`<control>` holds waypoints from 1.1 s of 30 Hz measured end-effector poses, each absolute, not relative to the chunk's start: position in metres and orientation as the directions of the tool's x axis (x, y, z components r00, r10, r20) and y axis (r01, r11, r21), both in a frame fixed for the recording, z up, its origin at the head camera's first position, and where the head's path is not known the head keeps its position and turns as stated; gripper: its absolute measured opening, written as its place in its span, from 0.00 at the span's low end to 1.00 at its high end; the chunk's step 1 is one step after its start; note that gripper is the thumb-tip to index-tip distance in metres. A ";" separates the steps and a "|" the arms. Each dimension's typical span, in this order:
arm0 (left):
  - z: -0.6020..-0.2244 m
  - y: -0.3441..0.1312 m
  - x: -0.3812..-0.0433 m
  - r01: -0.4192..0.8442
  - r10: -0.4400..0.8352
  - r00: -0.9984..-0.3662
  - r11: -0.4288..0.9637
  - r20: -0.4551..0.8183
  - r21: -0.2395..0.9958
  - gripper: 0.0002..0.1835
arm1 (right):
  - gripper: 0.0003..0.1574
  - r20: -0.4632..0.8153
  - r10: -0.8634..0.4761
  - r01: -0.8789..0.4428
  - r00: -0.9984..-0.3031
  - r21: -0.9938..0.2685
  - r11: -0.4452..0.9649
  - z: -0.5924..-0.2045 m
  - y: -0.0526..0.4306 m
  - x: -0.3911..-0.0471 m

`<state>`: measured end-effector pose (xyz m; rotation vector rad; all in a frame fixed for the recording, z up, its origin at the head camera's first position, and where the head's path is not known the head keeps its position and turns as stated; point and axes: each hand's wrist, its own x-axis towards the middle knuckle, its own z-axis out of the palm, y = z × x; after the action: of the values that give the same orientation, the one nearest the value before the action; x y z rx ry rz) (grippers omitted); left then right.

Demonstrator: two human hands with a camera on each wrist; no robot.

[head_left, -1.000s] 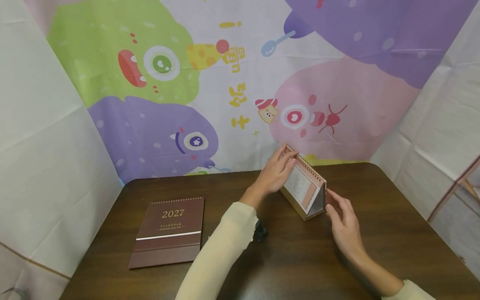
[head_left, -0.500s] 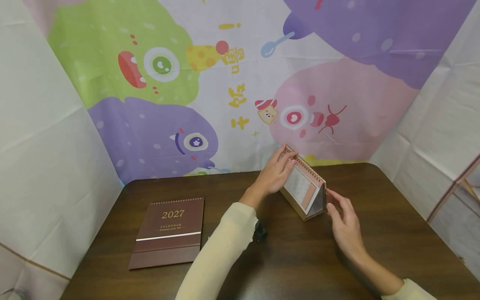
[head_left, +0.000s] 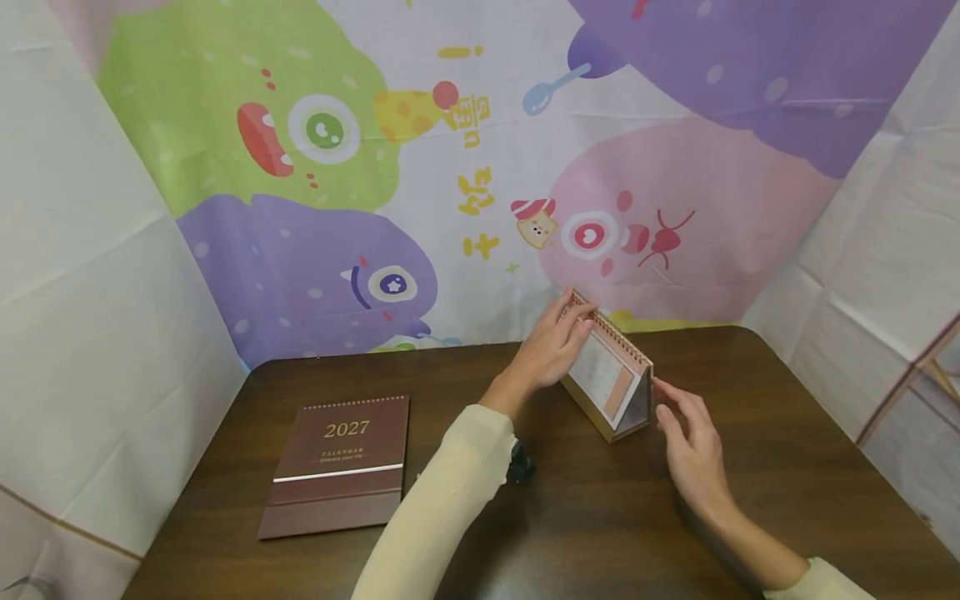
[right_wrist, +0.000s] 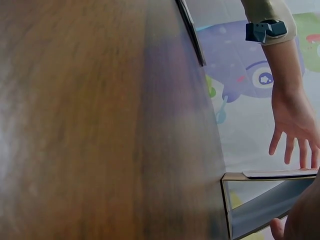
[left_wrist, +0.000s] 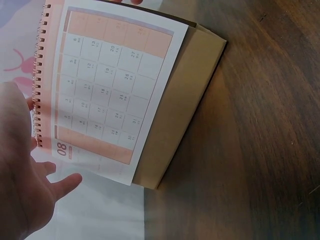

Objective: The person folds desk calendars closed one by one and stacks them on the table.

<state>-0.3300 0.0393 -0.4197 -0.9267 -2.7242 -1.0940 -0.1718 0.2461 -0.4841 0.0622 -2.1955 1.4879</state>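
A pink-and-white spiral desk calendar (head_left: 596, 379) stands as a tent on its gold-brown base at the right of the table. My left hand (head_left: 546, 354) lies at its top left end, fingers reaching over the spiral binding. In the left wrist view the printed page (left_wrist: 100, 90) faces the camera, marked 08, and the left hand (left_wrist: 22, 180) has its fingers spread by the binding. My right hand (head_left: 693, 450) is at the calendar's right end, fingertips at the back cover and thumb apart. In the right wrist view the calendar's hollow side (right_wrist: 270, 200) shows, with the right hand (right_wrist: 302, 215) partly visible.
A dark red 2027 calendar (head_left: 337, 467) lies flat at the left of the brown wooden table (head_left: 585, 533). Behind the table hangs a cloth (head_left: 495, 167) with cartoon monsters. A dark wrist device (head_left: 520, 462) shows beside the left sleeve.
The right thumb has shifted very slightly away from the calendar's end. The left hand and both calendars stay where they were.
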 end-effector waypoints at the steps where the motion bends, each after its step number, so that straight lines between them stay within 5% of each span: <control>1: -0.420 0.039 -0.330 0.553 0.509 -0.818 0.568 0.268 0.609 0.30 | 0.26 0.417 0.228 -0.303 -0.880 -0.861 0.408 -0.484 0.246 -0.172; 33: -0.419 0.040 -0.329 0.557 0.510 -0.818 0.588 0.266 0.586 0.30 | 0.32 0.422 0.259 -0.272 -0.869 -0.844 0.463 -0.472 0.256 -0.178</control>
<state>-0.3286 0.0403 -0.4187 -0.9212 -2.7373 -1.0474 -0.1780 0.2564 -0.4724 0.0110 -2.2152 1.4071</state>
